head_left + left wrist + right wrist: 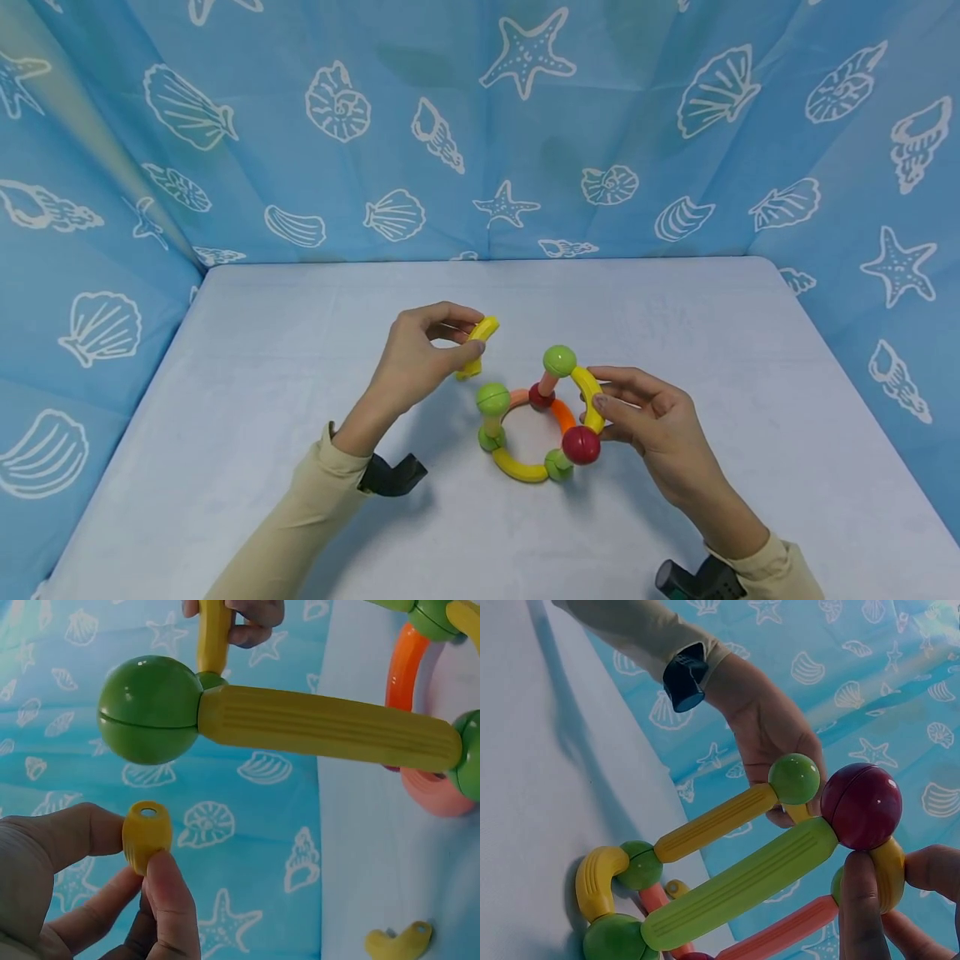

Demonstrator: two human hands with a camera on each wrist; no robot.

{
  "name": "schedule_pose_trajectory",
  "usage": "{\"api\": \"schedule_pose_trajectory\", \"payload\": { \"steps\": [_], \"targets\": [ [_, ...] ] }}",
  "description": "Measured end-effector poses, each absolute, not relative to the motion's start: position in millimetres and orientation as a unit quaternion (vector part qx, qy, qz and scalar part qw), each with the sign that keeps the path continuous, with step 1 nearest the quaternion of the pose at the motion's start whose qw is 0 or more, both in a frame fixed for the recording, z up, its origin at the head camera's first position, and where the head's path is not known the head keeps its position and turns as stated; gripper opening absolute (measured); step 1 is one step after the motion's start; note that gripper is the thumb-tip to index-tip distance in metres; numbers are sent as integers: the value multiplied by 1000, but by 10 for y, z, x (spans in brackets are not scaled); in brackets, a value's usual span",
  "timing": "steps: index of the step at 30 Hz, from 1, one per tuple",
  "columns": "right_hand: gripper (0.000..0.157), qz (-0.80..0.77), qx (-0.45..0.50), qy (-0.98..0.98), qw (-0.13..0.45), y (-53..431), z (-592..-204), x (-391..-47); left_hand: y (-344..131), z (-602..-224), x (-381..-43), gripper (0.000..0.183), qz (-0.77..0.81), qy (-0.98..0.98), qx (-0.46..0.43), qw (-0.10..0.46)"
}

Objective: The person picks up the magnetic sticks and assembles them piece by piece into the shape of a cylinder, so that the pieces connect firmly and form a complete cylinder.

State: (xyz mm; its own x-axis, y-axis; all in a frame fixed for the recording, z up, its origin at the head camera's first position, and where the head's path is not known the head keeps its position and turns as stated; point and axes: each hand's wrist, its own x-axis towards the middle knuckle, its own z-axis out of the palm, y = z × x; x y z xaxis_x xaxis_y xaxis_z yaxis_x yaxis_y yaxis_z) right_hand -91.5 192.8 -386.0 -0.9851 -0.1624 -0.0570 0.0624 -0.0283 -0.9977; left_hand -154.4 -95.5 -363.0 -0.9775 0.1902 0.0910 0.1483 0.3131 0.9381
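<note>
A frame of magnetic balls and rods stands on the table, with three upright rods rising from a ring of curved ones. My right hand (pixel 652 425) pinches the upper yellow curved rod (pixel 588 398), which joins a green ball (pixel 559 361) to a red ball (pixel 581 445). Another green ball (pixel 493 399) tops the left upright. To its upper left, my left hand (pixel 420 354) holds a loose yellow curved rod (pixel 146 838) between thumb and fingers, apart from the frame. In the left wrist view, the holed end of this rod shows.
One more yellow curved rod (pixel 399 942) lies on the white table (pixel 247 400) behind the frame. A blue cloth with seashell prints (pixel 465 125) hangs around the back and sides. Each wrist carries a black camera (pixel 392 475).
</note>
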Motion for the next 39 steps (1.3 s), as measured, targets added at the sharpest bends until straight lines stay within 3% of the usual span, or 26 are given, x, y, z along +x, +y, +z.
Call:
{"api": "schedule_pose_trajectory", "payload": {
  "steps": [39],
  "targets": [
    [33, -723, -34, 686, 78, 1927, -3864, -949, -782, -3553, -1681, 21, 581, 780, 176, 151]
  ]
}}
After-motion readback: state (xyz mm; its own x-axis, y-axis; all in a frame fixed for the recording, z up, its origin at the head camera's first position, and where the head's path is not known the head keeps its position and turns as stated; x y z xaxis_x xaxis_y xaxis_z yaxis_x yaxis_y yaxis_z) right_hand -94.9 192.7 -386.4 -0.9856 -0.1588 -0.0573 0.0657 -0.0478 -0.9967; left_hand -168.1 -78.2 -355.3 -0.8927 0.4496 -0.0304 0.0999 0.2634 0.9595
